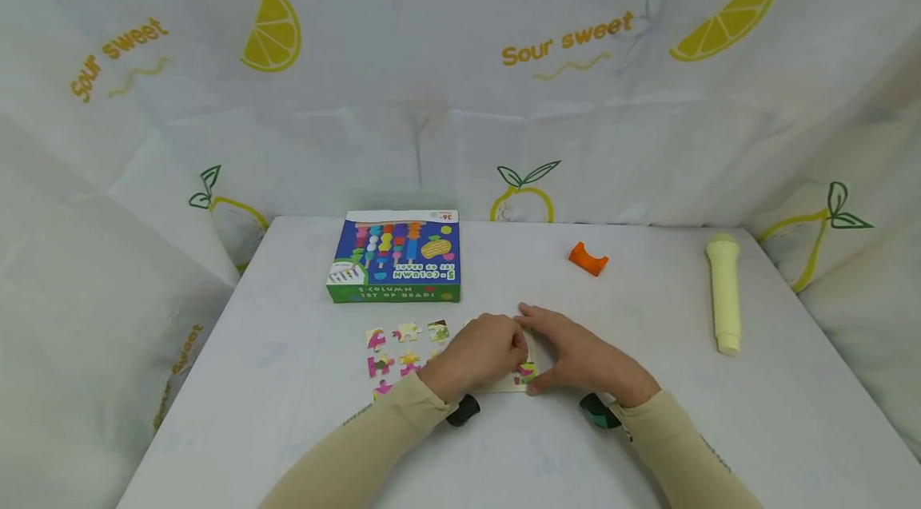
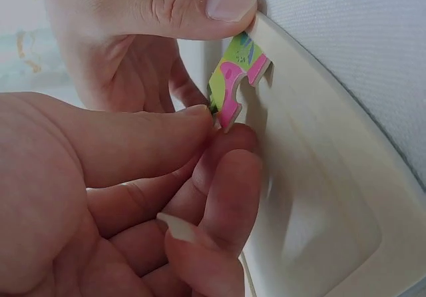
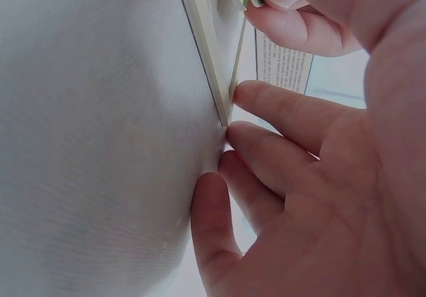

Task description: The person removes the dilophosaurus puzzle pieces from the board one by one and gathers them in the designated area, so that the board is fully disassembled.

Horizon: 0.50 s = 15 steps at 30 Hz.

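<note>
My left hand (image 1: 485, 349) pinches a green and pink jigsaw piece (image 2: 233, 77) between thumb and forefinger. The piece is tilted over the right part of a pale puzzle tray (image 2: 319, 197), touching or close to its surface. My right hand (image 1: 583, 353) rests at the tray's right edge, thumb at the near corner and fingers reaching to the far side. In the right wrist view its fingers (image 3: 273, 110) are mostly straight and touch the tray's edge. My left hand hides much of the tray in the head view. Loose jigsaw pieces (image 1: 410, 363) lie left of it.
A blue and green bead-set box (image 1: 396, 257) stands behind the loose pieces. An orange curved block (image 1: 588, 259) lies at the back right. Farther right is a pale yellow cylinder (image 1: 725, 293). A white printed curtain hangs behind the table.
</note>
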Motion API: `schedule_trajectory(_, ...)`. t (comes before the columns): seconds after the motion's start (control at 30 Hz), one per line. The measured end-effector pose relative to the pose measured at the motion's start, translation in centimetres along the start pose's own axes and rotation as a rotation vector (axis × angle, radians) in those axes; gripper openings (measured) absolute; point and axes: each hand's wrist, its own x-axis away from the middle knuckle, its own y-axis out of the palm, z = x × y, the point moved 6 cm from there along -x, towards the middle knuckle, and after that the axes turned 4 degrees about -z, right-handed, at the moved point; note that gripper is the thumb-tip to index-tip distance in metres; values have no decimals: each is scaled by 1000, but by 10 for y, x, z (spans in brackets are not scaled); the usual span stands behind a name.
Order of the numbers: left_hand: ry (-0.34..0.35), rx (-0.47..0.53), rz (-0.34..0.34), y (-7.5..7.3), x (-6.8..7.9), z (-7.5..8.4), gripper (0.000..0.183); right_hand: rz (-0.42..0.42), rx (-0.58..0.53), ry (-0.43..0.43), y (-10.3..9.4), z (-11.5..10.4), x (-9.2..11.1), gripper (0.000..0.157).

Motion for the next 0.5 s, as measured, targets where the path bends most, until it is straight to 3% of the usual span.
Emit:
schedule_trajectory(0.27,-31,42,-1,-5,6,-6,10,2,17,-8,1,-2,-1,102)
schedule_trajectory(0.5,-99,96,17,-29,25,-24,13,-10,39,45,2,1,0,100)
